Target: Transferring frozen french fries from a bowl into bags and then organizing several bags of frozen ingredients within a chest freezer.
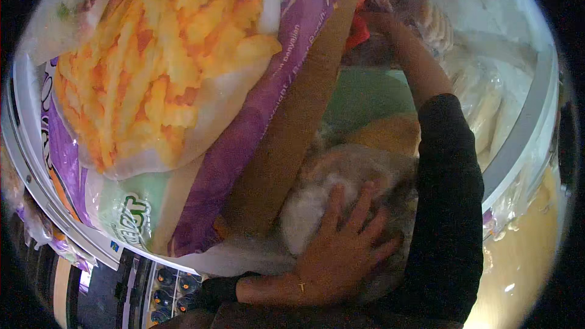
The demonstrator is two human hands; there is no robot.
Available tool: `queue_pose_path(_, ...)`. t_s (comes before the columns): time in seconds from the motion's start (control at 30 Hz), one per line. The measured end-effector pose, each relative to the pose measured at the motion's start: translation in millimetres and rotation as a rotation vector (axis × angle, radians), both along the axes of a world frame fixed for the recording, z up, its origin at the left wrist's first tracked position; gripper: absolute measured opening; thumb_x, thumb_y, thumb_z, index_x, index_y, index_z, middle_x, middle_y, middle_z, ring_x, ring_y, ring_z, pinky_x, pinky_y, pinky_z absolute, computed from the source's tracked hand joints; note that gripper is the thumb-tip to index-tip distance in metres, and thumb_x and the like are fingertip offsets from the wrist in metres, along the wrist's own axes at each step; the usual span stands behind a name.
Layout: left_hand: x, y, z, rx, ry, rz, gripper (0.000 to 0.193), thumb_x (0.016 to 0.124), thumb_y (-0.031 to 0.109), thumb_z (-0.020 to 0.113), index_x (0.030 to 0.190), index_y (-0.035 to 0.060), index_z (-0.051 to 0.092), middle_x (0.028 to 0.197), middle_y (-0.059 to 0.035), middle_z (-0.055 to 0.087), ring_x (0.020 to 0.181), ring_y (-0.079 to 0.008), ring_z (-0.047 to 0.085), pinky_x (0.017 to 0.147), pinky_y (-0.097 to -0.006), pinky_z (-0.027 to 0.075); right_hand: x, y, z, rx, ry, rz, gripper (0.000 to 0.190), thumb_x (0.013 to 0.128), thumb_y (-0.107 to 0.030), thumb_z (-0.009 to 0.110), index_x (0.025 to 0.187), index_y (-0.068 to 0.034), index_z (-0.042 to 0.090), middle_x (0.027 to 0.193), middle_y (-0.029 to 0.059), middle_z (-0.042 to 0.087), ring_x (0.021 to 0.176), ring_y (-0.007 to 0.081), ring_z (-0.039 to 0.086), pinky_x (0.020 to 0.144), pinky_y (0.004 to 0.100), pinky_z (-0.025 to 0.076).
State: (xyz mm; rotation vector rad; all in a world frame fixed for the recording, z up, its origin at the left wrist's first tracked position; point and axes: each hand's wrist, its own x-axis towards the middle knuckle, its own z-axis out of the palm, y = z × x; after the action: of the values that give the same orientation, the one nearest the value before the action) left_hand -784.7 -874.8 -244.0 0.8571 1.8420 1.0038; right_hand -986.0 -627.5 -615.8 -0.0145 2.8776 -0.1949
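Note:
My left hand [343, 246] comes in from the bottom left, its fingers spread over a frosty clear plastic bag [304, 214] inside a chest freezer. Past it, my right arm in a black sleeve reaches up to the top middle, where my right hand [379, 18] is closed on a red plastic bag [358, 32]; its fingertips are blurred. A large purple and green bag of frozen French fries [228, 178] with printed fries fills the left side, beside both hands. Between the bag and my right arm lies a green package [370, 96].
The freezer's grey and white rim [521, 123] curves along the right, and a metal-edged rim [45, 219] runs at the lower left. Clear bags of pale food [489, 109] lie at the right. Dark bottles [169, 292] stand outside, at the bottom left.

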Motion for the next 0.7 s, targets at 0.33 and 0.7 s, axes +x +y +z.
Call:
queue_pose_path(0.33,-5,1,7,-0.039,0.043,-0.103,0.042,0.08,0.028,0.054,0.122,0.0233,0.055,0.129,-0.0187,0.045,0.133,-0.0441,0.022,0.101,-0.0703,0.012,34,-13,25,-0.035,-0.485,0.146,0.048,0.087,-0.034,0.059,0.126,-0.008,0.051,0.109,0.0153,0.062,0.098,0.0238,0.06,0.087,0.0375,0.047)
queue_pose_path(0.7,-3,-5,14,-0.037,0.066,-0.043,0.041,0.081,0.037,0.061,0.119,0.0225,0.058,0.129,-0.0181,0.044,0.132,-0.0429,0.024,0.103,-0.0659,0.015,0,117,158,0.252,-1.029,0.021,0.051,0.087,-0.043,0.056,0.116,0.0,0.057,0.109,0.0135,0.063,0.088,0.0283,0.065,0.076,0.0388,0.054)
